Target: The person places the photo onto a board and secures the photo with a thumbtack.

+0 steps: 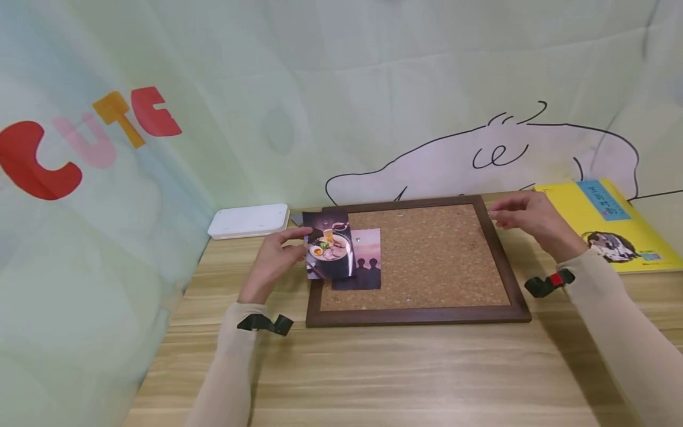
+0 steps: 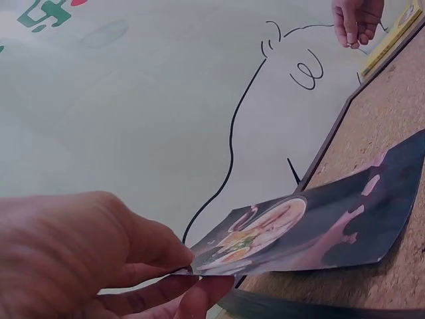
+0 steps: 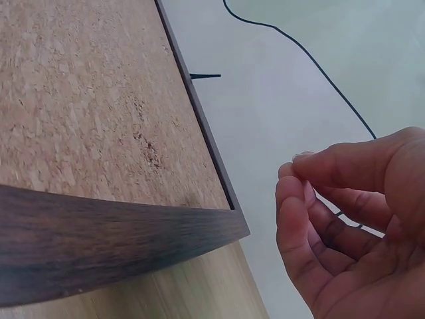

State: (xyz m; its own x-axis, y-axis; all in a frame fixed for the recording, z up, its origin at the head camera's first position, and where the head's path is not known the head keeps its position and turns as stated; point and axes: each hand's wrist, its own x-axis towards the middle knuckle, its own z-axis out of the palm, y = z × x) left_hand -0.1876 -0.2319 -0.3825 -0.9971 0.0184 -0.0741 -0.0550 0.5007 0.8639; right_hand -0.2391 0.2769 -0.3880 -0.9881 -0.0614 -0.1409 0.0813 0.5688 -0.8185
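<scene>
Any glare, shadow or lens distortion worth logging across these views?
Head: pale sheen on the right edge of the ramen photo; the right sleeve shadows the wooden table. Right wrist: near side of the corkboard frame appears bowed, probably lens distortion. Left wrist: dimmer than the head view.

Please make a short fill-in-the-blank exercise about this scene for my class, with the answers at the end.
1. The person's ____ hand pinches the food photo at its edge.
2. The frame around the cork board is dark ____.
3. The book beside the right hand has a mostly ____ cover.
4. The large colourful letters at the left of the head view spell the word ____.

Missing words: left; brown; yellow; CUTE.
</scene>
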